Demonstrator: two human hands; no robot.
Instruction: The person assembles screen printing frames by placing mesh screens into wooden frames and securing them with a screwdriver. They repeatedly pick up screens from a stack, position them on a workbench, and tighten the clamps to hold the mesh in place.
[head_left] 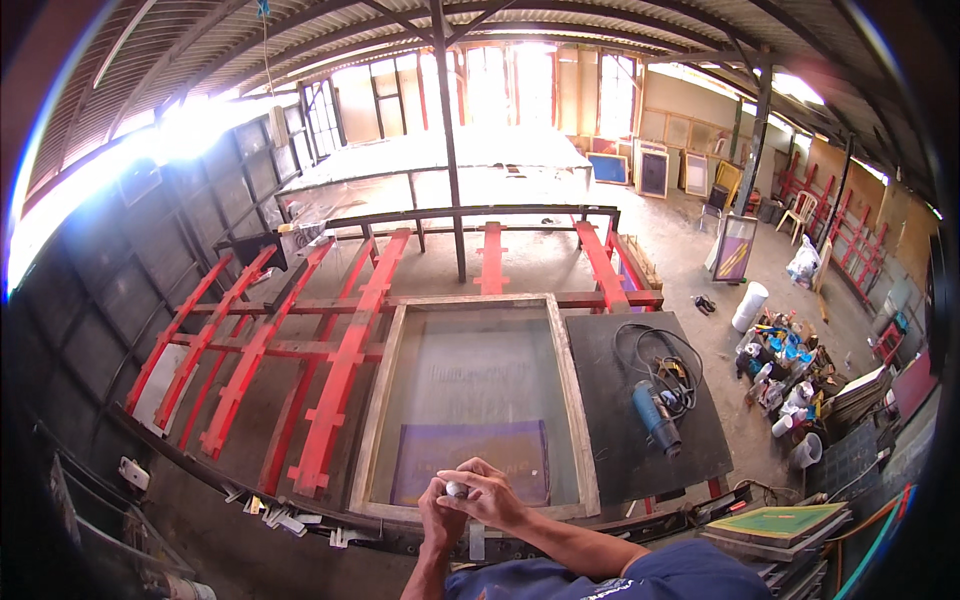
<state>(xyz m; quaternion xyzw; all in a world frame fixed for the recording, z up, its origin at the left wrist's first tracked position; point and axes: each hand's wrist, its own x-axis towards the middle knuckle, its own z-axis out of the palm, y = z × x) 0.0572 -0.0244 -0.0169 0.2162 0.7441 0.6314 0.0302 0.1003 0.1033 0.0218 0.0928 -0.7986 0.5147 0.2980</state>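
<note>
A: What do the hands have?

B: Both grasp one small, pale-grey, round-ended object (457, 489): the left hand (436, 512) is wrapped around it, the right hand (487, 497) closes its fingers about the top. What it is, I can't tell; the fingers cover most of it.

A: And where is it?

B: In front of the person's body, over the near edge of a large rectangular weathered-wood frame (376, 425) with sheer mesh stretched across. The hands block part of that edge. A purple-and-gold rectangular panel (420, 445) shows in the frame's near half.

A: Anything crowding it?

B: Just to its right lies a flat black board (610, 440), bearing a blue cylindrical power tool (650, 408) and its coiled black cable (690, 395). To the left run the long red slats (345, 355) of a rack. Farther out, a dark upright post (447, 150) stands in front of a wide pale desk (400, 185).

A: Any containers?

B: A whitish plastic bucket (806, 450) is on the floor at the right, its contents unclear to me, next to a jumbled heap of mixed items (785, 360). Beyond that sits a bulging white plastic bag (803, 264), its contents hidden, near a pale wooden chair (798, 214).
</note>
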